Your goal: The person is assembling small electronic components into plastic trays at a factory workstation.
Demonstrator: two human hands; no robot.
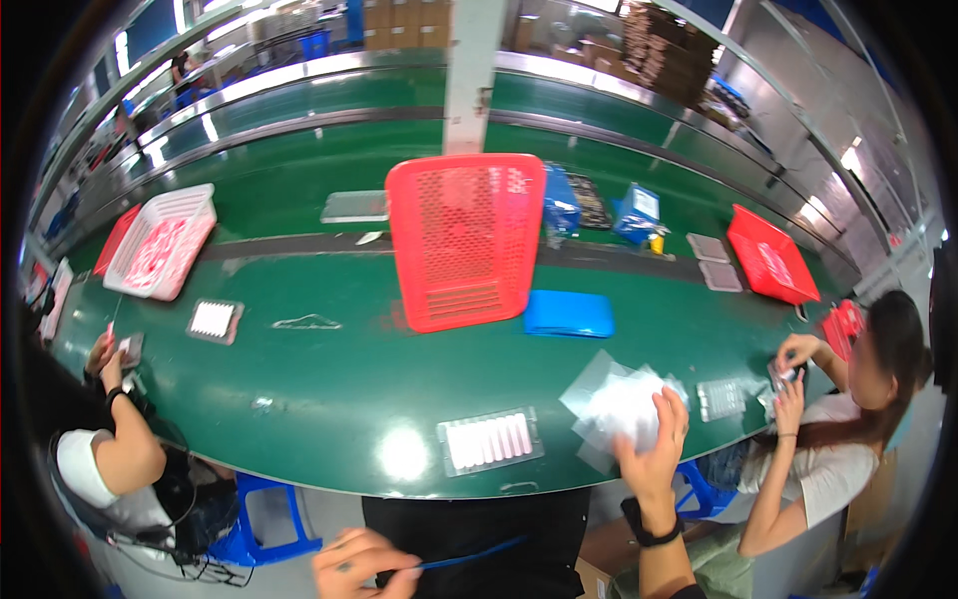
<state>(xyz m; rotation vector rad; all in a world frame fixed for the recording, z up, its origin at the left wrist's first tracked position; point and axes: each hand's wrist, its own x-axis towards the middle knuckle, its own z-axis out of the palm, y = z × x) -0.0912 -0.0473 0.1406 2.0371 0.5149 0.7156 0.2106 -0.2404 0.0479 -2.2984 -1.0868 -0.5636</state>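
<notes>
Low at the front edge, my left hand (364, 567) is closed in a pinch at one end of a thin blue strip (477, 554), which stretches right across the dark cloth at my lap. My right hand (654, 444), with a black band at the wrist, reaches over a loose pile of clear plastic bags (617, 401). Its thumb and fingers are apart and touch or hover just over the pile's right side; exact contact cannot be made out. Between the hands, on the green table, lies a clear tray (490, 441) with a row of pale pink-white sticks.
A red perforated basket (467, 245) stands tilted up beyond, beside a blue pouch (569, 314). Another clear tray (720, 399) lies right of the bags. People work at both sides, near a white basket (195, 235) and a red basket (773, 262).
</notes>
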